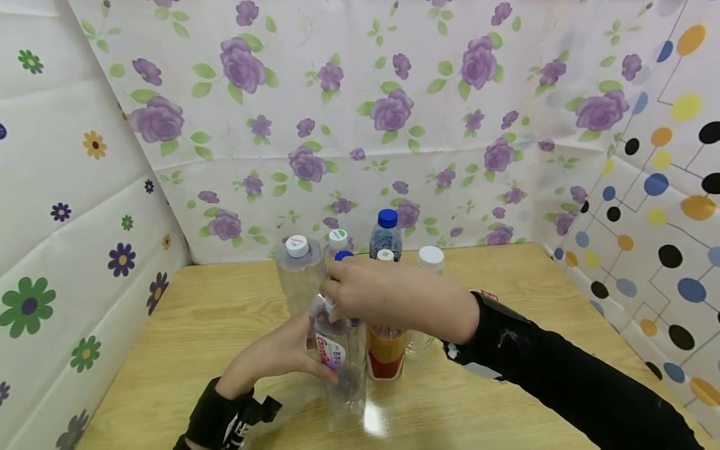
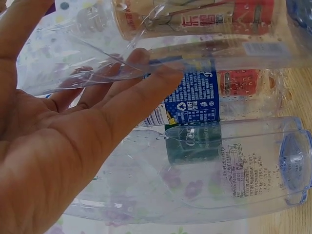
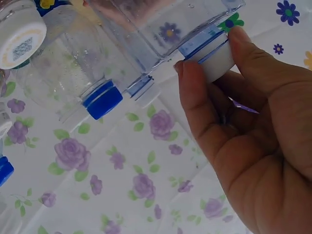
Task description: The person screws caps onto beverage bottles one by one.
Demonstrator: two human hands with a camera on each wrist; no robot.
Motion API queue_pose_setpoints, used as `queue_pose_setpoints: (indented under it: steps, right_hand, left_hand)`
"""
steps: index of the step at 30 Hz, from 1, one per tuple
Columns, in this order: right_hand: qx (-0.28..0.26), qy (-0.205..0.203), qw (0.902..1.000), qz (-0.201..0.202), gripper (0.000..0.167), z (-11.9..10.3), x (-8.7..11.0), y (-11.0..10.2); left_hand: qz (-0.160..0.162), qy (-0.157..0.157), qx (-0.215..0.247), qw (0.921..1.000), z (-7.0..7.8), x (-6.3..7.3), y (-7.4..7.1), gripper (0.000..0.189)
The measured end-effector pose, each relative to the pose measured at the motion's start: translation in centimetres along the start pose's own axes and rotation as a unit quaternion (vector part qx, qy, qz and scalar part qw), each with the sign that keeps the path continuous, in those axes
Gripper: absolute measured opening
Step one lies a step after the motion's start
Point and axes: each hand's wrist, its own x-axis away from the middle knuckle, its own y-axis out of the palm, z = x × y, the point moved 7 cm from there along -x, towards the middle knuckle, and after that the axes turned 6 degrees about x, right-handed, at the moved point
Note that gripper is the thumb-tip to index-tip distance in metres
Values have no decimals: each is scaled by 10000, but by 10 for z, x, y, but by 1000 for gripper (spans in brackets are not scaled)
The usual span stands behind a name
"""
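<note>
A clear plastic bottle (image 1: 345, 381) with a white, red and purple label stands at the front of a group of bottles. My left hand (image 1: 284, 350) grips its side, the thumb across the front near the label. In the left wrist view, the fingers of the left hand (image 2: 73, 126) show behind the clear plastic. My right hand (image 1: 371, 290) is over the bottle's top. The right wrist view shows the right hand (image 3: 248, 107) pinching the white cap (image 3: 219, 61) between thumb and forefinger. The cap sits at the bottle's neck; whether it is loose I cannot tell.
Close behind stand a large clear bottle (image 1: 295, 281) with a white cap, a blue-capped bottle (image 1: 386, 240), a bottle with a red and orange label (image 1: 387, 356), and a white-lidded jar (image 1: 430, 258). All are on a wooden table (image 1: 225, 300) before patterned cloth walls.
</note>
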Motion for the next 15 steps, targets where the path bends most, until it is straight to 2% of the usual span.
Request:
queue_pose_setpoints:
  steps: [2, 4, 6, 10, 13, 15]
  right_hand:
    - [-691, 203, 9973, 144, 29, 5, 1, 1]
    - [-1485, 330, 9872, 471, 30, 10, 2, 3]
    - [-2054, 370, 9749, 780, 34, 16, 5, 4]
    - [-2647, -37, 9581, 1092, 32, 21, 12, 5]
    - [-3058, -313, 9465, 980, 36, 23, 15, 4]
    - [-3197, -414, 9427, 857, 40, 23, 15, 5]
  left_hand:
    - [-8, -16, -4, 10000, 0, 0, 0, 107]
    - [-9, -9, -37, 10000, 1, 0, 0, 107]
    - [-1, 34, -146, 9999, 2, 0, 0, 107]
    - [12, 93, -237, 9997, 4, -1, 0, 111]
    - [-5, 43, -122, 9999, 4, -2, 1, 113]
    - [-10, -11, -46, 10000, 3, -2, 1, 112]
